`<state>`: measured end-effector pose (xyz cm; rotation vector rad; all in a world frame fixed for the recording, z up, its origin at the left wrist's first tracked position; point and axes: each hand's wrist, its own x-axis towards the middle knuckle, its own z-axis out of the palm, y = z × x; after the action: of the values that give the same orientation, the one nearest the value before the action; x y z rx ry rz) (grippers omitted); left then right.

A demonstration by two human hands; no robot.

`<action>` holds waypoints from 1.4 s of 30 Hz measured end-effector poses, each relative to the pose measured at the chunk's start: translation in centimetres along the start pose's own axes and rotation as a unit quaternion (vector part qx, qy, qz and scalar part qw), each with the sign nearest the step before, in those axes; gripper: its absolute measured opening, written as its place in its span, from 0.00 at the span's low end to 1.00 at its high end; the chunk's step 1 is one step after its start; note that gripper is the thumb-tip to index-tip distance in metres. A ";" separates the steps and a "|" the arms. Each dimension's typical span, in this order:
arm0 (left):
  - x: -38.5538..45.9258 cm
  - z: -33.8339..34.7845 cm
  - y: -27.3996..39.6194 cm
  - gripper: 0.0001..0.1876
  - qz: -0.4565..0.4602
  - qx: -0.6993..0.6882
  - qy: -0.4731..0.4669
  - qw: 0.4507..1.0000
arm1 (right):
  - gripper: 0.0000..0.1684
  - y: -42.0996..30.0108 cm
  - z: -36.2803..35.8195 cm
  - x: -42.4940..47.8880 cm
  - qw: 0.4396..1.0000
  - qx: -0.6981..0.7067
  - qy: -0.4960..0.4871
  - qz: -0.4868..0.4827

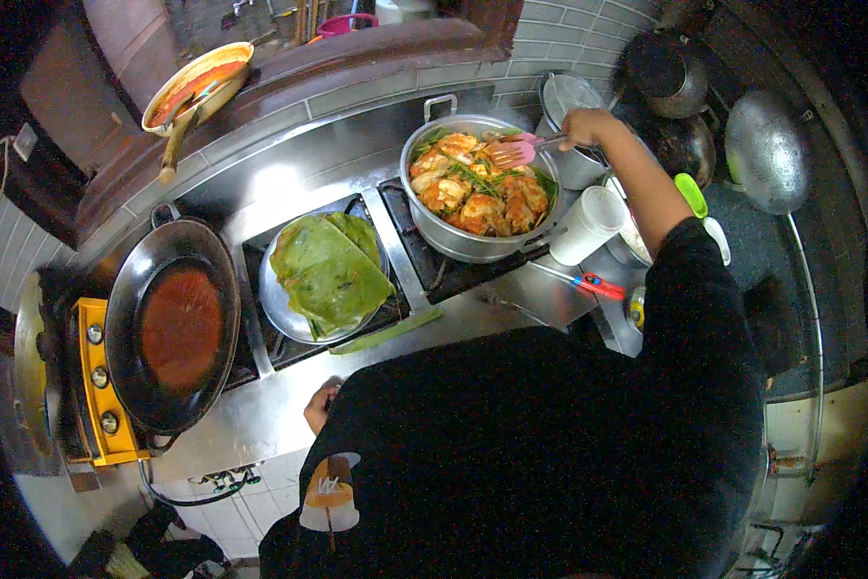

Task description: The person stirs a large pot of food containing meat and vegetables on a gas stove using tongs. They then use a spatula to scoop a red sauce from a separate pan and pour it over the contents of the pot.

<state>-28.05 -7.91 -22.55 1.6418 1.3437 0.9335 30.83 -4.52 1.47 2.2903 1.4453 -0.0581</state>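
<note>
My right hand (586, 129) grips the metal handle of a kitchen utensil with a pink slotted head (510, 152), which looks like tongs. Its head rests over the chicken pieces (483, 211), coated in orange-red sauce among green strips, in a large aluminium pot (470, 247). That pot stands on the right-hand burner. My left hand (321, 409) is low by the counter's front edge, partly hidden by the black shirt; whether it holds anything is unclear. On the middle burner, wilted green leaves (332, 268), probably banana leaf, cover much of a round metal lid or plate (278, 286).
A dark wok (119, 318) with red-brown sauce stands on the left. Above, a sauce-smeared bowl (224, 83) with a wooden-handled tool sits on the ledge. A white plastic container (586, 228) and a red lighter (599, 285) lie right of the pot. A leaf strip (387, 333) lies in front.
</note>
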 end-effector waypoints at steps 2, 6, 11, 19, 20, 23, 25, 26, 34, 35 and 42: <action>0.3 0.0 0.3 0.08 -0.006 0.010 0.001 1.000 | 0.28 3.0 1.7 3.2 0.995 0.085 -0.023 -0.038; -0.9 0.3 -1.0 0.07 -0.032 -0.010 0.060 0.998 | 0.25 2.2 -0.7 3.7 0.978 0.164 -0.124 -0.025; -0.7 1.1 -3.6 0.06 0.051 -0.049 0.079 0.994 | 0.21 5.8 3.1 1.2 0.867 0.427 -0.240 0.088; -0.7 0.5 -1.9 0.04 -0.002 0.032 0.048 0.998 | 0.24 2.7 -0.3 -1.6 0.893 0.392 -0.218 0.042; -0.7 0.4 -2.2 0.04 0.013 0.036 0.043 0.998 | 0.25 2.3 -0.2 -2.0 0.917 0.345 -0.191 0.055; 0.1 0.5 -3.4 0.04 0.033 0.096 0.010 0.995 | 0.29 0.2 -0.8 -4.2 0.996 0.074 0.037 0.036; 0.2 0.4 -3.3 0.05 0.011 0.169 -0.017 0.985 | 0.29 -2.6 -3.8 -7.6 0.994 0.010 0.075 0.083; 0.0 0.7 -3.5 0.05 -0.001 0.184 -0.020 0.983 | 0.29 -3.7 -4.3 -8.5 0.990 -0.002 0.108 0.086; -0.3 1.2 -6.2 0.06 0.009 -0.016 0.036 0.999 | 0.16 -6.6 0.6 -8.6 0.986 -0.058 0.131 0.085; 0.0 1.2 -7.5 0.06 -0.011 -0.058 0.031 0.998 | 0.18 -6.2 2.7 -7.9 0.985 -0.069 0.145 0.064; -0.1 1.1 -6.1 0.07 0.001 0.127 -0.013 0.992 | 0.24 2.6 2.5 -3.4 0.983 0.137 0.107 -0.053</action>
<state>-29.50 -7.42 -28.53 1.8395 1.4912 0.7631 31.99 -9.26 0.97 2.4986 1.7635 -0.0457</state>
